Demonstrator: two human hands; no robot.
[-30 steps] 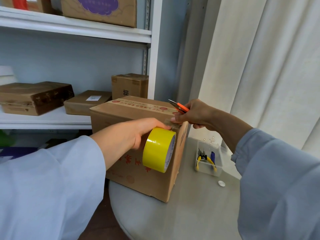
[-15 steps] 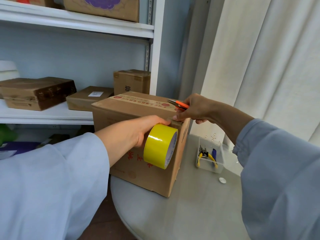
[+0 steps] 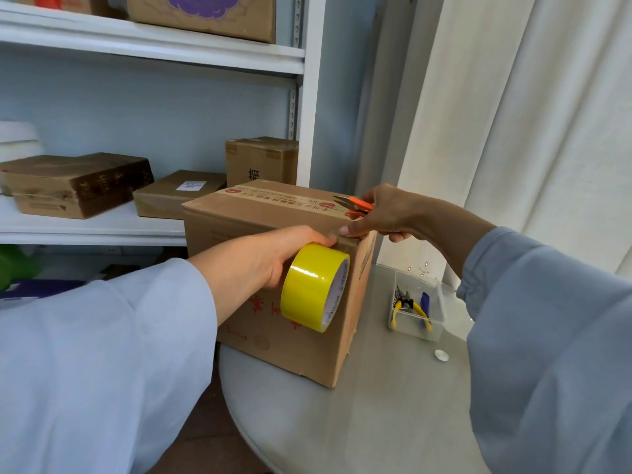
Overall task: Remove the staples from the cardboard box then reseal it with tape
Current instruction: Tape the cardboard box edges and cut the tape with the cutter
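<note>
Head view: the cardboard box stands at the centre of the frame on the left part of a round grey worktop, directly in front of a white shelf unit. A strip of printed tape runs along the box top from upper left to right. The left hand enters from the lower left; its fingers are curled round a yellow tape roll, holding the roll flat against the near face of the box just below the upper right corner, with the thumb tip at the top edge. The right hand enters from the right at the same corner; its fingers are closed round orange-handled snips, whose blades point left over the box top, while its thumb presses on the corner edge, almost touching the left thumb. At centre right of the frame, on the worktop and apart from the box, a clear plastic tray holds yellow-handled pliers and a blue item too small to identify. A small white disc lies just below the tray. Several other cartons rest on the shelves at upper and middle left. White curtains fill the upper right.
</note>
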